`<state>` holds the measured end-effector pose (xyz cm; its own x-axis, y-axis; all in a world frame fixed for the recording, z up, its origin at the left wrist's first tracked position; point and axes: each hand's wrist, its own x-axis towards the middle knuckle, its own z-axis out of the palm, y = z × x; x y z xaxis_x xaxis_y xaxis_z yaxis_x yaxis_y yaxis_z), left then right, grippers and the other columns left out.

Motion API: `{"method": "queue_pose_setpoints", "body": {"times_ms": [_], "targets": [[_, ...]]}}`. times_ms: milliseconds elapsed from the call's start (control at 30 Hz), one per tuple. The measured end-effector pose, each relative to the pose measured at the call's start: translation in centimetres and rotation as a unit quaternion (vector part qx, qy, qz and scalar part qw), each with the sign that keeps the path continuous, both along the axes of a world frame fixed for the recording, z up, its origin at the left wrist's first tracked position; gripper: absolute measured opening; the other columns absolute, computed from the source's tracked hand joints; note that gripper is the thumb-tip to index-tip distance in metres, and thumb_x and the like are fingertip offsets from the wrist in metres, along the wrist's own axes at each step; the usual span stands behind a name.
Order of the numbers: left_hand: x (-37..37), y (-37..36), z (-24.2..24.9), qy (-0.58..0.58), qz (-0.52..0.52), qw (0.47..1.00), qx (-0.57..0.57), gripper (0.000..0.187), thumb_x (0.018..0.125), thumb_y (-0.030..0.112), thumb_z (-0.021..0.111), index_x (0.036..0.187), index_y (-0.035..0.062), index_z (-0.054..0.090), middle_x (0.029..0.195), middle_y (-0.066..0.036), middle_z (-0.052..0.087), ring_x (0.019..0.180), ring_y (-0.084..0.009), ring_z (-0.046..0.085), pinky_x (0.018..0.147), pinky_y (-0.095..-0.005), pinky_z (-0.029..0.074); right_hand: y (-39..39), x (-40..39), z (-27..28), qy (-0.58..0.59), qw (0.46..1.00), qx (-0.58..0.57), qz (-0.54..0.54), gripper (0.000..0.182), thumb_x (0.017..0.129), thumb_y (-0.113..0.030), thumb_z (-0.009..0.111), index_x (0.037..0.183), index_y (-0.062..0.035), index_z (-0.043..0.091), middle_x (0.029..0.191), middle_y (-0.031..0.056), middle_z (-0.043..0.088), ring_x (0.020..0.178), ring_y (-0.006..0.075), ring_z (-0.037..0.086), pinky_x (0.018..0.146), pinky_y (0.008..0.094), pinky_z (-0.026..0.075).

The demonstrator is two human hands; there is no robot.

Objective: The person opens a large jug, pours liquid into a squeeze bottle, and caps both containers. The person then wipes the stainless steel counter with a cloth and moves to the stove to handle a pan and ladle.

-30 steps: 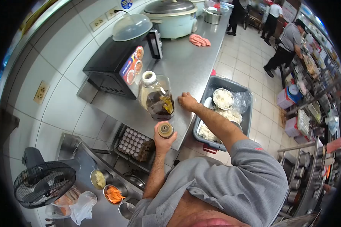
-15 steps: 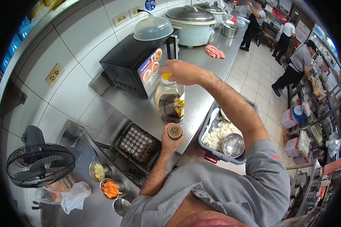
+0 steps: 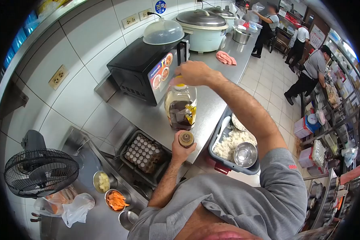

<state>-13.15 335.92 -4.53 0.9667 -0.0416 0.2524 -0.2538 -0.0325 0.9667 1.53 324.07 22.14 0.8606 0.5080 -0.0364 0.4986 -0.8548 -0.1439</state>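
Observation:
My right hand (image 3: pixel 196 73) has its fingers closed round the yellow cap (image 3: pixel 180 81) at the top of a large clear jug (image 3: pixel 181 105). Dark liquid fills the lower part of that jug, and a yellow label shows on its side. The jug stands on the steel counter beside a black microwave. Just in front of it, my left hand (image 3: pixel 181 151) is wrapped round a squeeze bottle (image 3: pixel 186 139) with a brownish nozzle top, held upright. The lower part of the bottle is hidden from above.
A microwave (image 3: pixel 144 66) and a rice cooker (image 3: pixel 204 34) stand along the wall. Right of the counter is a grey tub (image 3: pixel 250 170) with rice and a metal bowl. Eggs (image 3: pixel 142 150), a fan (image 3: pixel 42 170) and cut carrots (image 3: pixel 116 200) lie left. Several co-workers stand behind.
My right hand's fingers have shifted slightly around the yellow cap. My left hand keeps its hold on the squeeze bottle. A co-worker at the back now shows a raised plastic bag.

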Motion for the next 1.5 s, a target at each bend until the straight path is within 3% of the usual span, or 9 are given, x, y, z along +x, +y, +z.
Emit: {"method": "queue_pose_setpoints", "body": {"times_ms": [133, 333, 400, 500, 733, 833, 1133, 1200, 1500], "targets": [[0.0, -0.1, 0.1, -0.003, 0.001, 1.000, 0.012, 0.060, 0.066, 0.008, 0.078, 0.115, 0.0041, 0.044, 0.100, -0.005, 0.057, 0.092, -0.0135, 0.057, 0.084, -0.0292, 0.047, -1.2, 1.9, -2.4, -0.072, 0.950, 0.164, 0.256, 0.036, 0.083, -0.040, 0.062, 0.103, -0.0105, 0.067, 0.102, 0.0129, 0.064, 0.102, 0.0302, 0.059, 0.087, 0.0411, 0.047], [-0.1, 0.1, -0.3, -0.017, 0.009, 0.999, 0.026, 0.062, 0.066, 0.010, 0.079, 0.116, 0.0039, 0.043, 0.099, -0.006, 0.060, 0.091, -0.0143, 0.059, 0.084, -0.0294, 0.048, 0.5, 0.1, 0.2, 0.057, 0.987, -0.109, -0.108, 0.047, 0.071, -0.013, 0.071, 0.117, -0.0155, 0.061, 0.115, 0.0091, 0.060, 0.111, 0.0274, 0.055, 0.095, 0.0380, 0.044], [0.1, -0.2, -0.2, -0.023, 0.013, 0.999, 0.031, 0.062, 0.066, 0.009, 0.079, 0.116, 0.0039, 0.043, 0.098, -0.006, 0.060, 0.091, -0.0141, 0.059, 0.084, -0.0292, 0.048, -1.6, 1.2, -2.7, -0.172, 0.958, 0.139, 0.184, 0.034, 0.081, -0.032, 0.066, 0.108, -0.0122, 0.065, 0.102, 0.0124, 0.065, 0.100, 0.0286, 0.061, 0.087, 0.0400, 0.048], [-0.1, -0.2, 0.2, -0.025, 0.015, 0.999, 0.036, 0.063, 0.065, 0.009, 0.079, 0.116, 0.0039, 0.043, 0.098, -0.006, 0.060, 0.091, -0.0144, 0.059, 0.084, -0.0295, 0.048, -1.5, 2.0, -3.8, -0.103, 0.968, 0.092, 0.210, 0.037, 0.082, -0.038, 0.064, 0.108, -0.0111, 0.065, 0.098, 0.0137, 0.066, 0.097, 0.0292, 0.062, 0.084, 0.0413, 0.049], [-0.1, -0.1, 0.4, -0.016, 0.011, 0.999, 0.028, 0.062, 0.065, 0.008, 0.079, 0.116, 0.0047, 0.044, 0.100, -0.005, 0.058, 0.092, -0.0135, 0.057, 0.085, -0.0292, 0.047, -0.3, 0.2, -0.6, 0.021, 0.996, -0.072, -0.047, 0.047, 0.080, -0.015, 0.062, 0.126, -0.0149, 0.052, 0.108, 0.0152, 0.062, 0.104, 0.0293, 0.059, 0.091, 0.0411, 0.046], [-0.2, -0.2, 0.3, -0.002, 0.004, 1.000, 0.014, 0.061, 0.065, 0.007, 0.079, 0.116, 0.0053, 0.046, 0.102, -0.004, 0.055, 0.094, -0.0128, 0.055, 0.086, -0.0290, 0.045, -1.4, 1.9, -4.4, -0.237, 0.908, 0.213, 0.273, 0.032, 0.090, -0.031, 0.052, 0.116, -0.0137, 0.058, 0.085, 0.0153, 0.067, 0.086, 0.0311, 0.065, 0.078, 0.0451, 0.050], [-0.2, -0.3, 0.4, -0.002, 0.006, 1.000, 0.007, 0.060, 0.066, 0.008, 0.078, 0.116, 0.0050, 0.046, 0.103, -0.004, 0.055, 0.096, -0.0134, 0.055, 0.087, -0.0294, 0.045, 0.3, -0.4, -1.5, -0.026, 0.998, -0.033, -0.036, 0.035, 0.081, -0.016, 0.062, 0.115, -0.0116, 0.060, 0.101, 0.0142, 0.065, 0.100, 0.0278, 0.061, 0.088, 0.0406, 0.049], [-0.4, -0.3, 0.3, -0.002, 0.014, 1.000, 0.017, 0.059, 0.066, 0.008, 0.078, 0.116, 0.0050, 0.046, 0.103, -0.004, 0.055, 0.096, -0.0133, 0.055, 0.087, -0.0295, 0.045, -0.9, 0.7, -3.7, -0.224, 0.921, 0.161, 0.274, 0.029, 0.089, -0.027, 0.053, 0.113, -0.0129, 0.059, 0.102, 0.0162, 0.062, 0.096, 0.0319, 0.061, 0.081, 0.0430, 0.050], [-0.2, -0.4, 0.6, -0.012, 0.006, 1.000, 0.009, 0.057, 0.066, 0.006, 0.078, 0.114, 0.0048, 0.047, 0.101, -0.004, 0.055, 0.093, -0.0130, 0.055, 0.086, -0.0289, 0.045, 0.8, -0.8, -1.3, -0.033, 0.999, -0.015, -0.012, 0.031, 0.089, -0.028, 0.054, 0.112, -0.0099, 0.059, 0.101, 0.0164, 0.059, 0.099, 0.0327, 0.058, 0.085, 0.0404, 0.048]]}}
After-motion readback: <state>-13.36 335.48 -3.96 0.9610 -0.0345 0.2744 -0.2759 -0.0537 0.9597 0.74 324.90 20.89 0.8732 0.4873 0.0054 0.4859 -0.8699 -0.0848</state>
